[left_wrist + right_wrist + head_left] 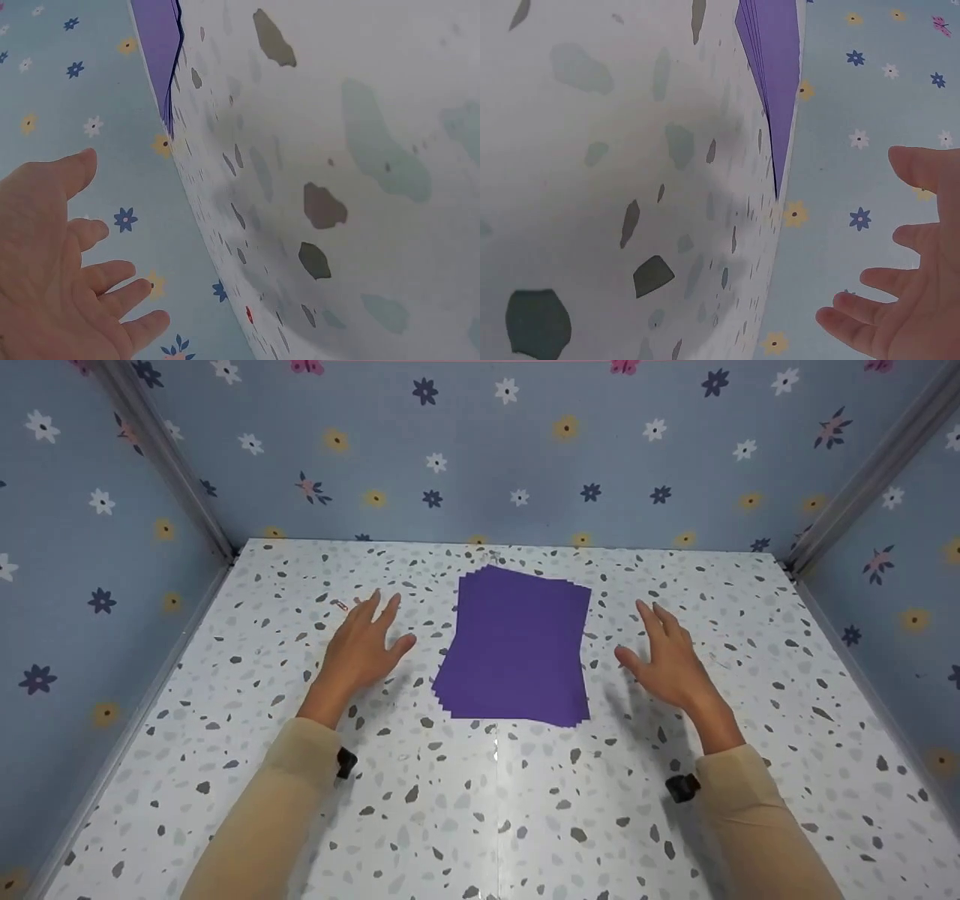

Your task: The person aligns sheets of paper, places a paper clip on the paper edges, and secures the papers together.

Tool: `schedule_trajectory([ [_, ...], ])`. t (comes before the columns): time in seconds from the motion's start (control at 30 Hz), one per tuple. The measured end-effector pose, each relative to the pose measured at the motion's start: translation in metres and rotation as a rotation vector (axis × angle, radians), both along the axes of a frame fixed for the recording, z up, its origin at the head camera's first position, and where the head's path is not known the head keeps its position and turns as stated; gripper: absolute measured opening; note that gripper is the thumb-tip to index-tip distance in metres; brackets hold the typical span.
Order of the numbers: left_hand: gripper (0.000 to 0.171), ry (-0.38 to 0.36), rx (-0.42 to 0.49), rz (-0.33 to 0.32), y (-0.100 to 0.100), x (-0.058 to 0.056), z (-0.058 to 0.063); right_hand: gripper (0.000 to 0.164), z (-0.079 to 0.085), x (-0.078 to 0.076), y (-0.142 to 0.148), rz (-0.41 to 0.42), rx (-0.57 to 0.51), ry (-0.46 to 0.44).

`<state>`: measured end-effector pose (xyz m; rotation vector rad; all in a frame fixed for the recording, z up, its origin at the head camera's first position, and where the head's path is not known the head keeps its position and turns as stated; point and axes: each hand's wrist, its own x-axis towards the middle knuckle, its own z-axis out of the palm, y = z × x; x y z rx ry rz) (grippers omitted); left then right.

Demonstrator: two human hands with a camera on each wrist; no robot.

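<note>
A fanned stack of purple paper sheets (517, 649) lies on the speckled table, its edges stepped out of line at the corners. My left hand (364, 649) is held to the left of the stack, fingers spread and apart from the paper. To the right, my right hand (667, 660) hovers with its fingers extended, also touching nothing. A small reddish-orange paper clip (341, 605) lies just beyond the left fingertips. In the wrist views, both the left palm (52, 262) and the right palm (922, 277) hold nothing.
The white terrazzo-patterned tabletop (450, 810) is enclosed by a blue floral back panel (487, 457) and side panels (67, 607). Grey posts (169, 457) stand at the back corners. A seam runs down the table's middle toward the front.
</note>
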<state>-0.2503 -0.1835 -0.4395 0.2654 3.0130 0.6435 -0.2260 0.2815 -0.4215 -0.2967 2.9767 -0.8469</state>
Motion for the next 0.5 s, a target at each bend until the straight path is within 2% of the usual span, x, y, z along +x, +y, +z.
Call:
schedule_trajectory([
  [0.27,0.075,-0.036,0.12,-0.025,0.013,-0.007,-0.005,0.083,-0.008,-0.013,-0.016,-0.008,-0.099,-0.053],
  [0.5,0.073,-0.046,0.122,-0.05,0.025,-0.018,-0.012,0.081,-0.017,-0.023,-0.027,-0.021,-0.138,-0.101],
])
